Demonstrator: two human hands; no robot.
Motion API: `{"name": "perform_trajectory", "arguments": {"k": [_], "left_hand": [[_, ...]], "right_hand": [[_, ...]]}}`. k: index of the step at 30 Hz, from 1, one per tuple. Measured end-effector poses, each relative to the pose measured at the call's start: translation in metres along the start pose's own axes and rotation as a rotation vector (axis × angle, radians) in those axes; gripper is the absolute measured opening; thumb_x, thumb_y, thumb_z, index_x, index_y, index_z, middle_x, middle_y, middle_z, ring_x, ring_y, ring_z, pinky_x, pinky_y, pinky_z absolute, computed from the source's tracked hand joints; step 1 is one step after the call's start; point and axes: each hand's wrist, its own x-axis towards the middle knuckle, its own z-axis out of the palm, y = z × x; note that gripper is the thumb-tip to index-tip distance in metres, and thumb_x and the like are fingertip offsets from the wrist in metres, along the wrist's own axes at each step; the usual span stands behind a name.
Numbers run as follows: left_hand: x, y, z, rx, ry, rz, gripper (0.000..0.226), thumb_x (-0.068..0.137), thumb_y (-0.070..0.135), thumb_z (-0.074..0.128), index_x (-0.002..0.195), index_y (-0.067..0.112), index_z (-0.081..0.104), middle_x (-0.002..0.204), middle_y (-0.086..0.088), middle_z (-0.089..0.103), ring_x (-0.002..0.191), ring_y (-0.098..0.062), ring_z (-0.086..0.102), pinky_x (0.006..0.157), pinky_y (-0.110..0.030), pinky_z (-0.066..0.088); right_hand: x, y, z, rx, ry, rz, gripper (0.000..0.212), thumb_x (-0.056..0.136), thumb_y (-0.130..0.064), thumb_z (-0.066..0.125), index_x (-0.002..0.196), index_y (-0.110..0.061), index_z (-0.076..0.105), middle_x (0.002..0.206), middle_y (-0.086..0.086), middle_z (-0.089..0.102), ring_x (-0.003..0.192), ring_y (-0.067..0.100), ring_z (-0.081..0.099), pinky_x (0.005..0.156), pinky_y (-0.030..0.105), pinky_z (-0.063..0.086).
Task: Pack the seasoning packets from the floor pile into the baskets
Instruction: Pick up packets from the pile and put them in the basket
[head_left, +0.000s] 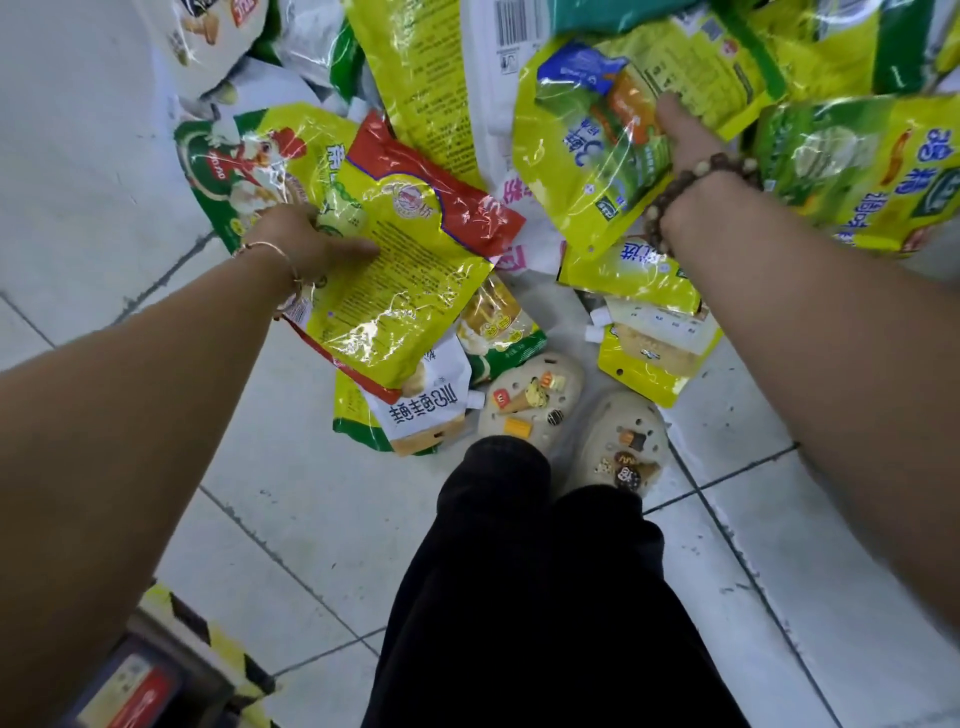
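Several yellow, green and white seasoning packets lie in a pile (441, 67) on the tiled floor ahead of me. My left hand (306, 244) grips a yellow packet with a red top (405, 260), thumb on its printed back, lifted over other packets. My right hand (696, 171), with a bead bracelet on the wrist, holds a yellow-green packet with a blue corner (597, 135); its fingers are hidden under the packet and only the thumb shows on top. No basket is plainly in view.
My two beige clogs (571, 415) and black trousers stand at the pile's near edge, with packets touching the shoes. White floor tiles (311, 545) spread to the left and right. A dark object with yellow-black hazard stripes (197, 644) sits at the bottom left.
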Motion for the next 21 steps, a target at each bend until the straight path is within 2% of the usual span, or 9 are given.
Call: {"name": "perform_trajectory", "arguments": {"k": [3, 5, 7, 9, 11, 13, 16, 19, 21], "left_hand": [[-0.008, -0.001, 0.001, -0.116, -0.052, -0.021, 0.093, 0.063, 0.061, 0.073, 0.128, -0.002, 0.049, 0.128, -0.022, 0.053, 0.113, -0.036, 0.053, 0.088, -0.043, 0.047], [-0.017, 0.0, 0.0, -0.158, -0.067, 0.015, 0.078, 0.068, 0.054, 0.074, 0.12, -0.002, 0.054, 0.115, -0.019, 0.059, 0.101, -0.033, 0.058, 0.078, -0.038, 0.048], [-0.029, -0.001, 0.0, -0.277, -0.081, 0.085, 0.052, 0.075, 0.038, 0.075, 0.109, 0.001, 0.059, 0.098, -0.013, 0.061, 0.083, -0.026, 0.061, 0.074, -0.036, 0.049], [-0.042, -0.003, -0.002, -0.351, -0.102, 0.121, 0.032, 0.081, 0.026, 0.071, 0.099, 0.002, 0.06, 0.092, -0.016, 0.062, 0.079, -0.026, 0.062, 0.077, -0.039, 0.052], [-0.058, -0.001, -0.005, -0.374, -0.13, 0.128, 0.025, 0.085, 0.019, 0.067, 0.104, 0.003, 0.059, 0.099, -0.021, 0.063, 0.072, -0.015, 0.064, 0.071, -0.031, 0.055], [-0.07, 0.005, -0.002, -0.412, -0.155, 0.126, 0.03, 0.087, 0.012, 0.064, 0.114, 0.0, 0.058, 0.106, -0.021, 0.063, 0.056, 0.001, 0.061, 0.057, -0.017, 0.052], [-0.08, 0.02, 0.007, -0.456, -0.192, 0.072, 0.038, 0.084, 0.01, 0.066, 0.12, 0.002, 0.057, 0.111, -0.016, 0.061, 0.047, 0.01, 0.057, 0.048, -0.007, 0.047], [-0.082, 0.038, 0.019, -0.412, -0.206, 0.026, 0.05, 0.083, 0.021, 0.07, 0.125, 0.0, 0.054, 0.126, -0.019, 0.057, 0.078, -0.009, 0.066, 0.063, -0.01, 0.049], [-0.083, 0.049, 0.024, -0.294, -0.195, 0.038, 0.055, 0.083, 0.032, 0.069, 0.127, 0.001, 0.054, 0.127, -0.019, 0.057, 0.105, -0.028, 0.06, 0.085, -0.028, 0.049]], "right_hand": [[-0.002, 0.002, -0.01, 0.109, 0.025, -0.013, 0.061, 0.07, -0.047, 0.077, 0.121, -0.018, 0.059, 0.118, 0.006, 0.064, 0.1, 0.029, 0.064, 0.091, 0.049, 0.048], [-0.012, 0.002, -0.023, 0.101, 0.037, -0.024, 0.053, 0.073, -0.042, 0.076, 0.118, -0.017, 0.062, 0.115, 0.006, 0.066, 0.095, 0.027, 0.066, 0.085, 0.044, 0.052], [-0.027, 0.005, -0.036, -0.013, 0.067, -0.054, 0.056, 0.077, -0.041, 0.073, 0.125, -0.017, 0.058, 0.126, 0.006, 0.06, 0.104, 0.024, 0.062, 0.079, 0.033, 0.051], [-0.041, 0.012, -0.052, -0.161, 0.143, -0.097, 0.076, 0.077, -0.041, 0.072, 0.141, -0.017, 0.038, 0.142, 0.004, 0.045, 0.119, 0.022, 0.051, 0.075, 0.027, 0.044], [-0.054, 0.018, -0.069, -0.255, 0.182, -0.162, 0.089, 0.076, -0.041, 0.074, 0.147, -0.017, 0.026, 0.148, 0.002, 0.036, 0.127, 0.019, 0.042, 0.083, 0.025, 0.04], [-0.065, 0.022, -0.084, -0.272, 0.161, -0.193, 0.088, 0.072, -0.039, 0.077, 0.145, -0.016, 0.032, 0.145, 0.002, 0.041, 0.129, 0.02, 0.043, 0.094, 0.031, 0.039], [-0.076, 0.024, -0.101, -0.284, 0.158, -0.169, 0.089, 0.07, -0.039, 0.079, 0.143, -0.017, 0.035, 0.145, 0.002, 0.041, 0.129, 0.022, 0.043, 0.099, 0.036, 0.038], [-0.076, 0.034, -0.114, -0.25, 0.176, -0.183, 0.093, 0.071, -0.038, 0.078, 0.146, -0.018, 0.028, 0.15, 0.001, 0.033, 0.134, 0.022, 0.036, 0.1, 0.036, 0.034], [-0.077, 0.038, -0.119, -0.224, 0.199, -0.186, 0.097, 0.073, -0.037, 0.077, 0.148, -0.018, 0.019, 0.153, 0.0, 0.026, 0.137, 0.023, 0.03, 0.104, 0.04, 0.031]]}}
